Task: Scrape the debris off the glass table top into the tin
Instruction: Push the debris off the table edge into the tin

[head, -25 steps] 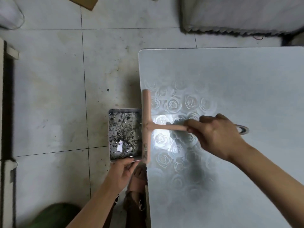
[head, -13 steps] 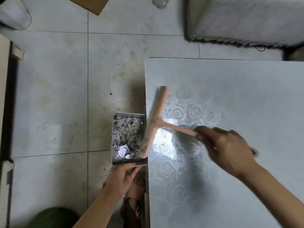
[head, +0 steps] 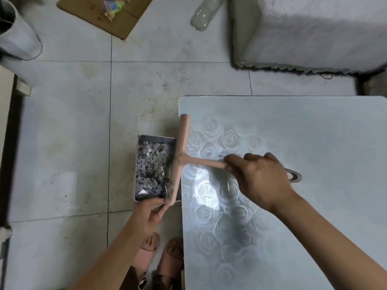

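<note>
We see the right hand (head: pixel 258 181) closed around the handle of a pink T-shaped scraper (head: pixel 181 159), the fingers curled tight on the stem. The long blade of the scraper lies along the left edge of the glass bench (head: pixel 293 126), and its lower part hangs a little over the tin (head: pixel 154 168). The left hand (head: pixel 149 212) holds the tin by its near end, with the fingers bent around the rim and the thumb close to the blade's lower tip; the tin is kept just beside the bench edge, above the tiled floor (head: pixel 69 130). Inside the tin there is grey and black debris (head: pixel 151 164) (also one small white scrap near the near end). A few dark crumbs (head: pixel 204 198) are on the glass near the bright reflection. The glass carries a pattern of roses. We cannot read any brand, label or writing; some dark marks on the blade are too blurred to tell.
</note>
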Available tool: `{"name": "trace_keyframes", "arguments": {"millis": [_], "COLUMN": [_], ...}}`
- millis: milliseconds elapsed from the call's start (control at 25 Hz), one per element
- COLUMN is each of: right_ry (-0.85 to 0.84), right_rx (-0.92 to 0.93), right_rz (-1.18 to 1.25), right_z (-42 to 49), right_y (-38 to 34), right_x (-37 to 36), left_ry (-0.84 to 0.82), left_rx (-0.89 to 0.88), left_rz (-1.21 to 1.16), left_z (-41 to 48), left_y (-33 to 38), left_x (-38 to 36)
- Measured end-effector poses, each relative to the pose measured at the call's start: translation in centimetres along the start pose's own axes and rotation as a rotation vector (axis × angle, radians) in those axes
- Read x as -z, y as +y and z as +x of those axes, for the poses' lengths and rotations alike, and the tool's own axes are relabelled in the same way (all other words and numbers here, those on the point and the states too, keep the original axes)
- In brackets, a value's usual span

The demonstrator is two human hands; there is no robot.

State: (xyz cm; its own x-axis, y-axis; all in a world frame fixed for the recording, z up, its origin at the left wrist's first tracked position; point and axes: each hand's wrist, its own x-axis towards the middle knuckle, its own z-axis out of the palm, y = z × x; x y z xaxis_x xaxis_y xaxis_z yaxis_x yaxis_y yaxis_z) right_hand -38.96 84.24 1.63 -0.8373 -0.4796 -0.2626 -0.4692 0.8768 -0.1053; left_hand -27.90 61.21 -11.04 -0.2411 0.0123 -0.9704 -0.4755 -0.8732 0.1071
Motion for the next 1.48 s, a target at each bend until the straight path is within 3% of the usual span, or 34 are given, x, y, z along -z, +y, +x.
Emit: {"name": "trace_keyframes", "arguments": {"millis": [80,200,320,440,600,720,1040,1240,1480], "right_ry": [0.023,-0.110,-0.160,-0.051,0.080,0.090,0.056,0.146,0.160], "right_rx": [-0.038,-0.232,-0.244,-0.207,-0.326,-0.405,-0.857,-1.052,-1.192], "right_rz": [0.064,0.085,0.036,0.185,0.491,0.720,0.795,0.898,0.936], "right_z": [-1.1,-3.6,-2.4,0.6,0.3,-3.3,-15.0,-23.9,-35.7], "right_y": [2.3,6.6,5.7,1.0,-2.4,-2.4,-4.5,-9.4,-15.1], "right_x": [1.8,3.6,2.4,-0.2,-0.7,0.1,-0.4,1.0,0.1], "left_ry": [-0.003,0.029,0.002,-0.047,-0.060,-0.061,-0.190,-0.211,-0.315], "left_rx": [0.012,0.011,-0.008,-0.050,-0.123,-0.152,-0.307,-0.083,-0.043], "left_rz": [0.004,0.014,0.011,0.028,0.033,0.055,0.169,0.339,0.679], "left_z": [-0.1,-0.3,-0.2,0.1,-0.3,-2.2,-11.2,-18.1,-24.3], "left_y": [0.3,0.8,1.4,1.6,2.1,3.0,5.2,5.8,1.4], "left_x": [-0.6,-1.3,-1.6,-1.7,-1.6,-1.5,-0.3,0.7,3.6]}}
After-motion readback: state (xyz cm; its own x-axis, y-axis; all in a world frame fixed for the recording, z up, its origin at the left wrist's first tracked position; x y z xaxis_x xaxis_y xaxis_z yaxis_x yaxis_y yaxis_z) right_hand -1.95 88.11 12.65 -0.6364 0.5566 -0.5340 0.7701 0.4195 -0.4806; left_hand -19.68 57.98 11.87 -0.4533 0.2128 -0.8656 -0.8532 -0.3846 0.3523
